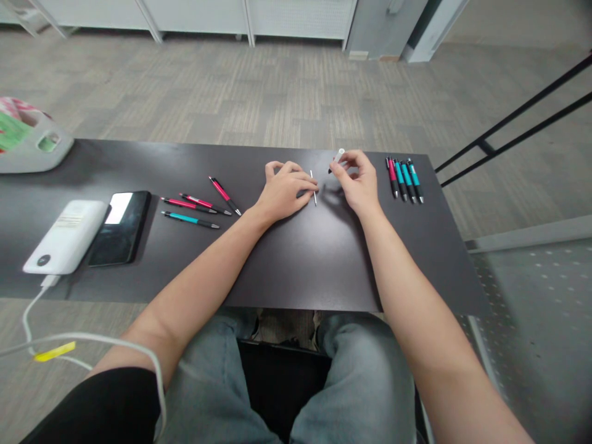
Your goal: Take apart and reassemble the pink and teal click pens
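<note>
My left hand (pixel 284 190) rests on the dark table (pixel 296 259) with fingers curled, pinching a thin white pen refill (pixel 313 187) that stands tilted between both hands. My right hand (pixel 356 180) is closed on a small pen part (pixel 338 156), white with a dark tip, held just above the table. To the left lie several pens: three red ones (pixel 203 202) and a teal one (pixel 189 219). Right of my right hand, several assembled pens (pixel 404 179), red and teal, lie side by side.
A white power bank (pixel 67 234) with a cable and a black phone (pixel 121 226) lie at the left of the table. A grey container (pixel 32 143) sits at the far left edge. Black rails (pixel 513 126) stand to the right over carpeted floor.
</note>
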`<state>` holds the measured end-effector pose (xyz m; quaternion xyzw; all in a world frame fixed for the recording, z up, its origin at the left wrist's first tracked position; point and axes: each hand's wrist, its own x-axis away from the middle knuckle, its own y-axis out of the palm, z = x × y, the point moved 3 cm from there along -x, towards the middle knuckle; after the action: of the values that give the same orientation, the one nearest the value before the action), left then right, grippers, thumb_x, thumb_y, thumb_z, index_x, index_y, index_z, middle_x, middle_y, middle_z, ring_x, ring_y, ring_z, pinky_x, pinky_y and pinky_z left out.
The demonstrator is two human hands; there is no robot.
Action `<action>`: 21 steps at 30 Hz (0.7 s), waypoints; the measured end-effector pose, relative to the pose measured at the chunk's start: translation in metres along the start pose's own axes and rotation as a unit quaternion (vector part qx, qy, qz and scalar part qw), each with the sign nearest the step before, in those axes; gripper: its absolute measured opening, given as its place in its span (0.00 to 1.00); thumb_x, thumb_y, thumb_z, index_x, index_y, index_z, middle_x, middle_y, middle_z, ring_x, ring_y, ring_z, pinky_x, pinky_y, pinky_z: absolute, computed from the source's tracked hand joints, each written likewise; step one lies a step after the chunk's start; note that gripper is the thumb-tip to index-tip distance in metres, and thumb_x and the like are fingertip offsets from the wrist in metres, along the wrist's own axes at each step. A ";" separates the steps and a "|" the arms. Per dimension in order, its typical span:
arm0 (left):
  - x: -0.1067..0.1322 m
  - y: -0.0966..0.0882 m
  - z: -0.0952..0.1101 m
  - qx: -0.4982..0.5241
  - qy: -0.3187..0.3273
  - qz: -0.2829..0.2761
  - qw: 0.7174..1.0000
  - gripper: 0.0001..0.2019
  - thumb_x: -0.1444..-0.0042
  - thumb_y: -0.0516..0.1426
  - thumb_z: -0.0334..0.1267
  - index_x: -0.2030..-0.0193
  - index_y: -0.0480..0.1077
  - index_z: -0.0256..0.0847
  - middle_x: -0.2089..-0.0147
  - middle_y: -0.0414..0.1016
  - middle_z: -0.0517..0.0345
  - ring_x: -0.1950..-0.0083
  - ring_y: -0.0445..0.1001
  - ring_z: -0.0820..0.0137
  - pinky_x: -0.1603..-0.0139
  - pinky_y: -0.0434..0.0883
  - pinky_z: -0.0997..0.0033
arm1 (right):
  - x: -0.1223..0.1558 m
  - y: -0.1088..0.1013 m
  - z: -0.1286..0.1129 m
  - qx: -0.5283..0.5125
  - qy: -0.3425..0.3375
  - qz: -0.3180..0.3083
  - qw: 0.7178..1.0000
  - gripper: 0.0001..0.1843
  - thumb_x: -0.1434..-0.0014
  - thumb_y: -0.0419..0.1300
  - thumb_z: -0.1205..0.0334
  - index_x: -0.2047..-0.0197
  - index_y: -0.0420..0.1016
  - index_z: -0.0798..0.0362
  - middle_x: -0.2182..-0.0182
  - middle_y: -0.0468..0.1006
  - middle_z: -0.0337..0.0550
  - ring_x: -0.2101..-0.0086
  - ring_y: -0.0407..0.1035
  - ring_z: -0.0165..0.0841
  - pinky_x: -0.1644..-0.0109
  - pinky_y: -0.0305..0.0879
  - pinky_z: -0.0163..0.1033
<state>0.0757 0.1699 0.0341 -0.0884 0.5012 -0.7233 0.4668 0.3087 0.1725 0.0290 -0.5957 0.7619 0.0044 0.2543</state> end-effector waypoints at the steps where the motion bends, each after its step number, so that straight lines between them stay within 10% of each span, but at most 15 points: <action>1: 0.001 0.000 0.002 0.001 0.005 -0.006 1.000 0.08 0.26 0.73 0.38 0.46 0.96 0.56 0.42 0.99 0.51 0.29 0.82 0.42 0.14 0.62 0.26 | 0.000 0.000 0.001 -0.007 0.006 0.003 1.000 0.30 0.29 0.84 0.25 0.53 0.83 0.41 0.56 0.85 0.44 0.53 0.78 0.44 0.57 0.78 0.45; 10: 0.003 -0.003 0.004 0.007 0.022 0.055 0.998 0.05 0.26 0.77 0.48 0.50 0.94 0.54 0.40 0.97 0.47 0.33 0.86 0.39 0.17 0.66 0.25 | -0.003 -0.002 0.018 0.006 -0.002 0.025 1.000 0.29 0.28 0.83 0.26 0.51 0.85 0.41 0.49 0.86 0.46 0.51 0.78 0.45 0.54 0.78 0.47; 21: 0.001 -0.005 0.019 0.049 0.059 -0.025 0.997 0.12 0.30 0.82 0.47 0.63 0.89 0.52 0.50 0.99 0.57 0.42 0.91 0.48 0.12 0.61 0.26 | -0.007 -0.005 0.038 0.045 -0.024 0.030 0.998 0.25 0.21 0.77 0.28 0.45 0.87 0.40 0.45 0.84 0.48 0.49 0.80 0.47 0.49 0.83 0.51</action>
<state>0.0834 0.1579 0.0472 -0.0349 0.4899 -0.7622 0.4218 0.3286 0.1889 0.0002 -0.5605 0.7722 -0.0081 0.2991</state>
